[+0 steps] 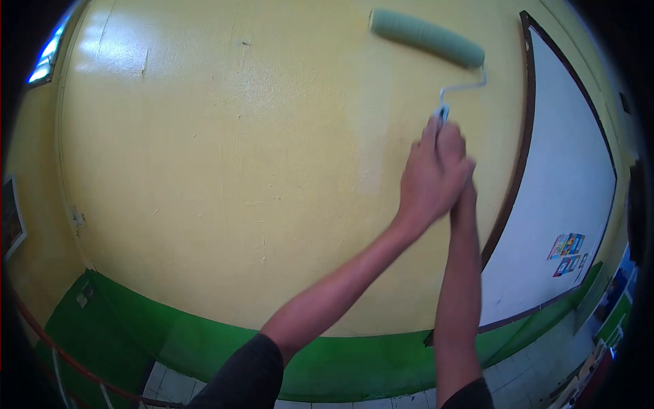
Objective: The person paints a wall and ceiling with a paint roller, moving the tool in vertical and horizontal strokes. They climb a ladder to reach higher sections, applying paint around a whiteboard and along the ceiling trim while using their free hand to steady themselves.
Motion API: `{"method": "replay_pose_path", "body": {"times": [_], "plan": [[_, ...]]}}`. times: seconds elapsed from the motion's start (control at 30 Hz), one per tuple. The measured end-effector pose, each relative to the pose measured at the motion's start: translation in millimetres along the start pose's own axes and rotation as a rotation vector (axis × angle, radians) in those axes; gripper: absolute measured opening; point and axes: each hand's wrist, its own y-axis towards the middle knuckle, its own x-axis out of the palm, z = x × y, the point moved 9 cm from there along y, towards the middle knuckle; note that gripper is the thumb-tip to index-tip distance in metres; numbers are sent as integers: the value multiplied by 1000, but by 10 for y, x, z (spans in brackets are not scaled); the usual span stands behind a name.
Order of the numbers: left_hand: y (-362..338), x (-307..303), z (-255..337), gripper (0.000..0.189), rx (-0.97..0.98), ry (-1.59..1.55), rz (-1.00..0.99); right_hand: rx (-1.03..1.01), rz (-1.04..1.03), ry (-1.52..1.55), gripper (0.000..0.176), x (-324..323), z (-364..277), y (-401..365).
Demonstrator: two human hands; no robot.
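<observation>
Yellow wall [204,170], roller [426,37] in both hands [436,174]

Roller [427,37] on wall [204,170], left of whiteboard [565,177]

sleeves [245,375]: short, dark grey, both arms | forearms [340,286]: bare | hands [432,177]: bare

Whiteboard [565,170] — colourful stickers [569,252] low down
</observation>
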Motion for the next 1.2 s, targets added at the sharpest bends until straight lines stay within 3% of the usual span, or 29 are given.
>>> {"method": "replay_pose_path", "body": {"times": [0.03, 0.13, 0.2, 0.27, 0.43, 0.57, 0.7, 0.8, 0.87, 0.97, 1.13, 1.17, 1.2], "plan": [[-268, -2, -87, 90, -19, 19, -21, -165, 41, -18, 40, 25, -93, -377], [-1098, -26, -280, 89, -45, -47, -79, -216, 124, -45, 39, 187, -344, -933], [-1618, -58, -394, 88, -101, -66, -109, 119, -61, -18, 38, 460, 85, -1317], [-2097, -104, -479, 87, -189, -63, -140, 169, -82, -25, 38, 588, -87, -1121], [-3162, -212, -612, 91, -318, -25, -191, 427, -204, -32, 37, 772, 585, -3071], [-3572, -295, -536, 92, -433, -54, -201, 494, -246, -21, 36, 810, 553, -3153], [-3373, -319, -565, 93, -416, -8, -231, 533, -275, -8, 34, 785, 465, -3208], [-2817, -328, -473, 94, -373, -45, -231, 416, -208, 59, 34, 680, 147, -2624], [-2386, -376, -384, 94, -245, 30, -175, 327, -162, 109, 35, 629, -91, -2149], [-1795, -406, -317, 93, -163, 78, -149, 319, -133, 89, 36, 601, -237, -1602], [-645, -512, -77, 93, -15, 170, -65, -374, 42, 144, 27, 375, -813, -761], [-405, -527, 6, 93, -34, 185, -72, -65, -104, -125, 31, 290, -1120, -580], [-170, -555, 104, 92, 3, 190, -37, -387, 47, -106, 27, 247, -1149, -362]]}}
